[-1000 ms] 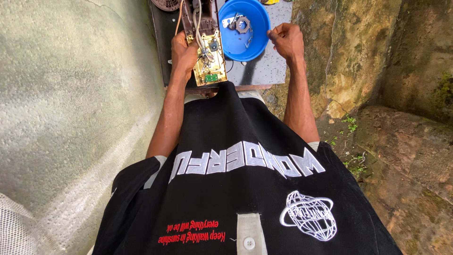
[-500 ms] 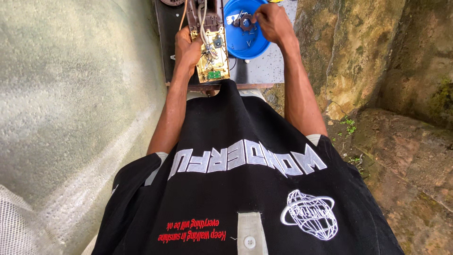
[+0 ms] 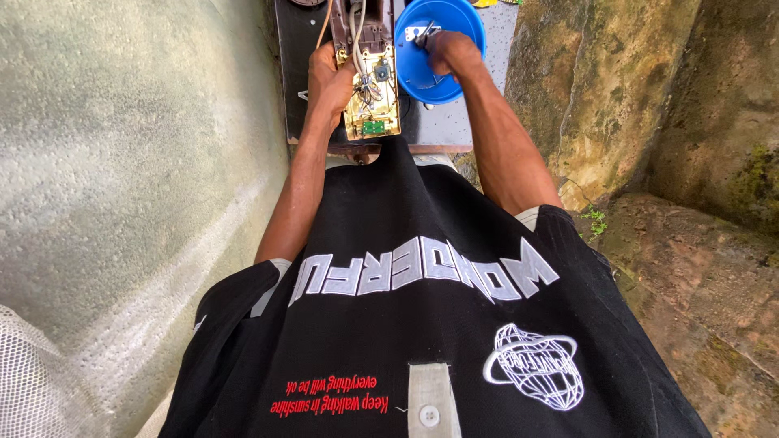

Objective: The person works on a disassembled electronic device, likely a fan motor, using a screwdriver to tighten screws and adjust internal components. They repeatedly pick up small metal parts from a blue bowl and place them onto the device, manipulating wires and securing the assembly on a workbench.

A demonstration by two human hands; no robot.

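While the left hand (image 3: 329, 81) clamps its grip on the circuit board (image 3: 372, 93) above the dark worktop (image 3: 438, 130), the right hand (image 3: 450, 53), fingers curled together among small parts (unclear which), searches the blue bowl (image 3: 442, 49) beside it; best keep the board steady.

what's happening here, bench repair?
Looks like it. The left hand holds an opened device with an exposed circuit board and wires over a dark table. The right hand is inside a blue bowl, at a small metal part; grip unclear.
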